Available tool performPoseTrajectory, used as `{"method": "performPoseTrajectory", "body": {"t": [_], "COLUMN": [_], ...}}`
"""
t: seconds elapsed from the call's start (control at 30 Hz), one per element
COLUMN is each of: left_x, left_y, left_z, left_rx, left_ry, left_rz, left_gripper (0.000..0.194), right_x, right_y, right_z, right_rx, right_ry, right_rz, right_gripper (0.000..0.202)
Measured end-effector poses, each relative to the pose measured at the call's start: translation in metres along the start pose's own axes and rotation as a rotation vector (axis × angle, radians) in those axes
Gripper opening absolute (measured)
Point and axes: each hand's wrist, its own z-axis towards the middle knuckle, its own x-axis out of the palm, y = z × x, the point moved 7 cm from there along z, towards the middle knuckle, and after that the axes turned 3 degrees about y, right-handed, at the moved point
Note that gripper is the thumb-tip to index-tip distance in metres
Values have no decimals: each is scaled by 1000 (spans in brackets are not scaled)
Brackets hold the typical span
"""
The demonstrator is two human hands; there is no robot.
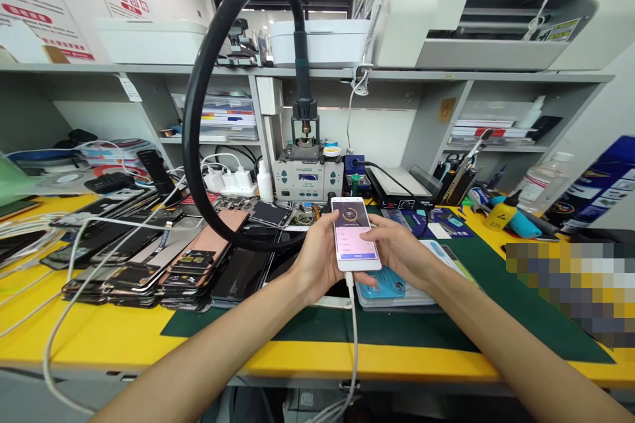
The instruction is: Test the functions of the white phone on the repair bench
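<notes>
A white smartphone (356,234) with its screen lit is held up over the bench, tilted towards me. The display has a dark top with a yellow ring and a pale list below, ending in a blue bar. My left hand (317,254) wraps round the phone's left side, thumb along the edge. From the right, my right hand (399,244) also grips it, with the thumb over the screen and fingers behind. Into the phone's bottom end runs a white charging cable (353,317), which hangs down past the bench edge. The fingers behind the phone are partly hidden.
Stacks of phone parts (191,271) cover the left of the yellow bench (278,358). A hot-air station (308,178) with a thick black hose (191,112) stands behind. Right of the green mat (516,304) are a yellow bottle (501,213) and a clear bottle (546,178).
</notes>
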Motion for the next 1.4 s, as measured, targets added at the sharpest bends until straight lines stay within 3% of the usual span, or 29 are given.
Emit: {"method": "performPoseTrajectory", "body": {"t": [0.8, 1.03, 1.4], "left_x": [3, 1, 1], "left_y": [-1, 1, 0], "left_z": [-2, -1, -3], "left_rx": [14, 6, 14], "left_ry": [14, 9, -11], "left_rz": [37, 29, 43], "left_gripper": [51, 50, 49], "right_x": [0, -6, 3], "right_y": [2, -3, 2], "right_z": [0, 6, 1], "right_rx": [-20, -57, -43], "right_ry": [-7, -13, 21], "right_rz": [-8, -95, 17], "right_gripper": [30, 37, 20]}}
